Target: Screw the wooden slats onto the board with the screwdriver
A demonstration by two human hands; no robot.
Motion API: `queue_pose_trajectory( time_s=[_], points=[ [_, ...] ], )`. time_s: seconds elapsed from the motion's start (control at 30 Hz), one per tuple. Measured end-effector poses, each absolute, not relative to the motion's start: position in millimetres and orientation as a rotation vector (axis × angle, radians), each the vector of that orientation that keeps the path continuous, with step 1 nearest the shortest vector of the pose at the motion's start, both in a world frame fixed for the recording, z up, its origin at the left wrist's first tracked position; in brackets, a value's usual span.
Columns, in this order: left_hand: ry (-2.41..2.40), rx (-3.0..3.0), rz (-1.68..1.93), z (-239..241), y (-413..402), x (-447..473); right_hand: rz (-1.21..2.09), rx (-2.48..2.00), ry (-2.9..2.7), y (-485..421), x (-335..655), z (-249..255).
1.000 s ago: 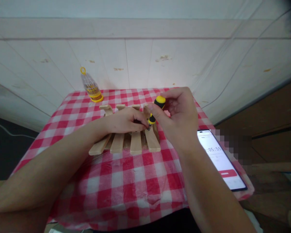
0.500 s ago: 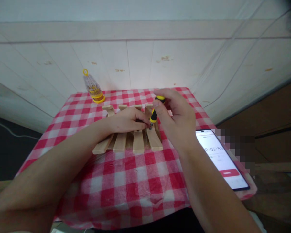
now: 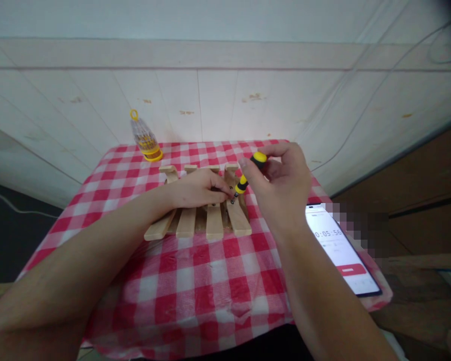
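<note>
A small wooden slatted rack (image 3: 214,223) with curved-up back ends lies on the table. My left hand (image 3: 199,188) is laid across its slats and holds it. The thumb and forefinger ends come together by the right-hand slat; anything tiny between them is hidden. In my right hand (image 3: 281,188) is a yellow and black screwdriver (image 3: 242,184), its handle between thumb and fingers. It leans to the right, and its metal tip meets a small dark screw spot on the right slat, close to my left fingertips.
A clear, cone-shaped case with a yellow base and ring (image 3: 146,138) stands at the back left of the red-and-white checked tablecloth (image 3: 195,281). At the right edge lies a phone (image 3: 342,250) with a running timer, partly behind my right forearm. A pale panelled wall (image 3: 218,105) rises behind the table.
The screwdriver's handle end has swung to the right with my right hand, so it leans more. Its tip stays on the right slat. My left hand keeps its place.
</note>
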State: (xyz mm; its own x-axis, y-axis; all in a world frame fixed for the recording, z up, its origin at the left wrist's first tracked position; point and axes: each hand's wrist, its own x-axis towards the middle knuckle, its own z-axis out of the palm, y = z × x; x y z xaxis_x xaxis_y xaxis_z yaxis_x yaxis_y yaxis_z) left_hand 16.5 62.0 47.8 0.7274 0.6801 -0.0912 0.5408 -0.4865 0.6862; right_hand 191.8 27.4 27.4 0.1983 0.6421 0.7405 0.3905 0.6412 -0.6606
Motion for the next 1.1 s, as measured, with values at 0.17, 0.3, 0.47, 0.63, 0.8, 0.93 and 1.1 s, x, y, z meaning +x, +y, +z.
queue_pose_trajectory(
  time_s=[0.17,0.3,0.47,0.63,0.8,0.93,1.1],
  points=[
    [0.890,2.230,0.264,45.2,63.9,14.8,0.148,-0.930,-1.565,28.9,192.6,26.7],
    [0.880,2.227,0.277,45.4,63.8,14.7,0.108,-0.884,-1.696,21.0,195.9,35.6],
    [0.896,2.221,0.241,46.5,64.1,15.0,0.193,-0.890,-1.598,26.9,193.4,28.9],
    [0.881,2.220,0.259,47.8,62.1,15.2,0.234,-0.850,-1.517,29.5,191.0,24.4],
    [0.923,2.212,0.235,51.1,60.0,16.6,0.329,-0.771,-1.544,22.6,194.5,30.4],
    [0.901,2.223,0.225,51.1,61.1,16.9,0.283,-0.835,-1.566,25.0,193.1,31.2],
    [0.905,2.212,0.269,49.5,61.0,15.7,0.157,-0.862,-1.627,22.8,194.4,33.7]
  ],
)
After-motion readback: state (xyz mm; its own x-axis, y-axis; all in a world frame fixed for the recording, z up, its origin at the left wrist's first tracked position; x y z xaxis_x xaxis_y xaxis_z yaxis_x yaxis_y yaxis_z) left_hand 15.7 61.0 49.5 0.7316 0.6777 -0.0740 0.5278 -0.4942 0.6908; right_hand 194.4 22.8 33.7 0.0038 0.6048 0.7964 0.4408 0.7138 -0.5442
